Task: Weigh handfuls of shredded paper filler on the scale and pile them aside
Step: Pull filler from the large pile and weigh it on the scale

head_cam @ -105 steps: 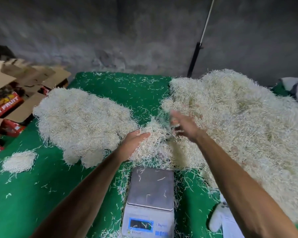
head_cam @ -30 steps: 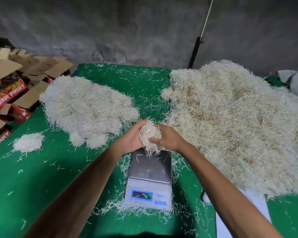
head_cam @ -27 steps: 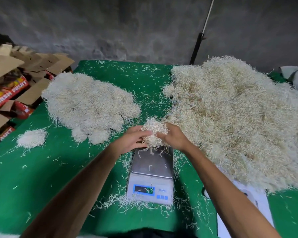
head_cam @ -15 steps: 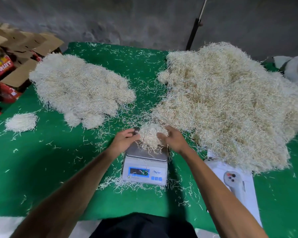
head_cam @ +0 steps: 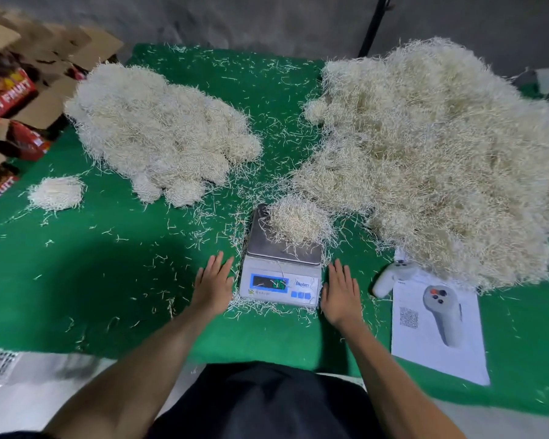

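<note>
Cartons [head_cam: 4, 99] at 9 o'clock read "FRUIT". Left hand [head_cam: 214, 285] flat, fingers straight, on green worktop [head_cam: 108, 280]. Pale, wiry filler handful [head_cam: 298, 221] sits on scale [head_cam: 281, 280] platform, 12 o'clock of display. Right hand [head_cam: 339, 293] flat, empty

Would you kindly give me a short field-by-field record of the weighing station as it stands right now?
scale: centre of green table, display lit, digits unreadable
handful of shredded paper: resting on the scale platform, untouched
left hand: flat on the table, left of the scale
right hand: flat on the table, right of the scale
large pile: right of the scale
weighed pile: far left
small clump: left edge
</note>
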`<state>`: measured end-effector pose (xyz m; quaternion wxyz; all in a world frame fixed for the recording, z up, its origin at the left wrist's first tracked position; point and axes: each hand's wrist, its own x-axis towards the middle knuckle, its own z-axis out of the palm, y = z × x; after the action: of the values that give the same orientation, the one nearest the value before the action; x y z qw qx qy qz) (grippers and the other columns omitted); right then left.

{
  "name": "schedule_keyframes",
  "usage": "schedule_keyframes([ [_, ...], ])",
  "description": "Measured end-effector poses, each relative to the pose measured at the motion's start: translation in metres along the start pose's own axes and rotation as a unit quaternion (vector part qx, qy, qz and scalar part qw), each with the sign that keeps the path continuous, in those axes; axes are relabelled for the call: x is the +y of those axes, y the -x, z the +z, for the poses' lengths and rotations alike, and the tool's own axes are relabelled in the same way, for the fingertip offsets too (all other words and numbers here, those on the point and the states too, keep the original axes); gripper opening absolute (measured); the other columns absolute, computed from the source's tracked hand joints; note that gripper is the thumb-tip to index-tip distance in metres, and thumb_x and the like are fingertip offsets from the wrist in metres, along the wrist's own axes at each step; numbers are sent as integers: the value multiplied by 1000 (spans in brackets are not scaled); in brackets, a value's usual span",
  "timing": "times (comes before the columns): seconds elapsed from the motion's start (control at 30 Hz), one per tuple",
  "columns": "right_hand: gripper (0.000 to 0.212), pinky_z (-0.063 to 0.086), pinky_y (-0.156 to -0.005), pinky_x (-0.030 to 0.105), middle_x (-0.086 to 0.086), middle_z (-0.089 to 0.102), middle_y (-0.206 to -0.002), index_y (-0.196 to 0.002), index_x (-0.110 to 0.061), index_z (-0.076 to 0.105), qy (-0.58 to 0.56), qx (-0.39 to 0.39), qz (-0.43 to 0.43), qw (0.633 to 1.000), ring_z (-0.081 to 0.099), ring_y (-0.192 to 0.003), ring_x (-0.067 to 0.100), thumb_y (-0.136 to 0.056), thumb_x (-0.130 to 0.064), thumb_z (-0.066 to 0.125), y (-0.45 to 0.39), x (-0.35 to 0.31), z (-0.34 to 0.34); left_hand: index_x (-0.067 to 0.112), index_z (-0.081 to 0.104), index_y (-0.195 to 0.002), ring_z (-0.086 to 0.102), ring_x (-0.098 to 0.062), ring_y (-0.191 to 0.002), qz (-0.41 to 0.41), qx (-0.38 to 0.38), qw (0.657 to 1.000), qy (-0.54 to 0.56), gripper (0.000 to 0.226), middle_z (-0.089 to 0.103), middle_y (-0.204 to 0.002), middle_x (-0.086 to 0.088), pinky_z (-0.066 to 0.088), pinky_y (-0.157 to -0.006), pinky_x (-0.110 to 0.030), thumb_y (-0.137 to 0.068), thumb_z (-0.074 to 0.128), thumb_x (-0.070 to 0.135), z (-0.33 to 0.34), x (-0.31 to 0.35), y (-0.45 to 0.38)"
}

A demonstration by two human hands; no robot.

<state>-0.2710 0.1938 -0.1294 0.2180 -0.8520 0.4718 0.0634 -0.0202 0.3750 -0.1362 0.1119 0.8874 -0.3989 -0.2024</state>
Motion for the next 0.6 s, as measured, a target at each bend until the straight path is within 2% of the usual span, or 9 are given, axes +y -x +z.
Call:
schedule_keyframes([
  [0.37, 57, 2, -129, 48, 4, -10, -172, -165, -17, 3, 25, 6, 13, 1000, -11, -158, 24, -111, -28, 20, 7, -5, 7, 23, 14, -162, -5, -23, -156, -6, -6, 1000, -8, 59, -4, -169, -4, 1, -125, -47, -108, 37, 20, 4, 5, 7],
  [0.6, 55, 6, -129, 46, 2, 4, -173, -163, -17, 19, 3, 31, 9, 999, 0, -159, 22, -111, -29, 30, 9, -6, 1, 21, 17, -162, -2, -24, -157, 9, -1, 1000, -24, 58, 0, -170, -5, 5, -126, -46, -109, 39, 22, 4, 1, 8],
])
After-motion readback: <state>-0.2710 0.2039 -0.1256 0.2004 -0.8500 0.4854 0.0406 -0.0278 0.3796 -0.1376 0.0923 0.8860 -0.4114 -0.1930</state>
